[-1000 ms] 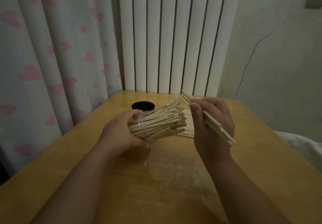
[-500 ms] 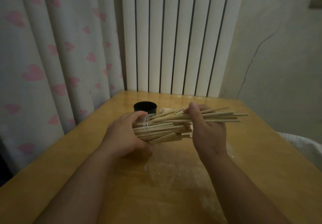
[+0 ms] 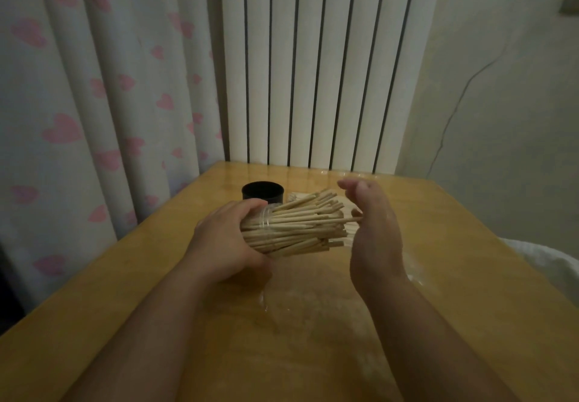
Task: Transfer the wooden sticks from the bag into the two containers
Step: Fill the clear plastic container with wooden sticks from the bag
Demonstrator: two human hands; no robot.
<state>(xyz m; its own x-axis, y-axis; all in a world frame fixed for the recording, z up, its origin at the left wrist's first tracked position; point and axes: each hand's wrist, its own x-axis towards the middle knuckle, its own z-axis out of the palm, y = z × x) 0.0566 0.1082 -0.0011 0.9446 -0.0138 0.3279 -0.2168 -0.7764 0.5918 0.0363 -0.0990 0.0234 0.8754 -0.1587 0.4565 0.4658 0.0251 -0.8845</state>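
Grips clear cup in left hand, fingers wrapped round it; cup tipped on its side, mouth to the right. Packed full of sticks, ends jutting out unevenly. Sets flat right hand against the stick ends, fingers straight, holding nothing. Black cup upright just behind, on table. More sticks flat on table behind the bundle. Clear bag flat on table under the hands. Heart-print curtain at left.

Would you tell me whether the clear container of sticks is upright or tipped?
Tipped sideways: the left hand holds the clear container with its sticks pointing horizontally.
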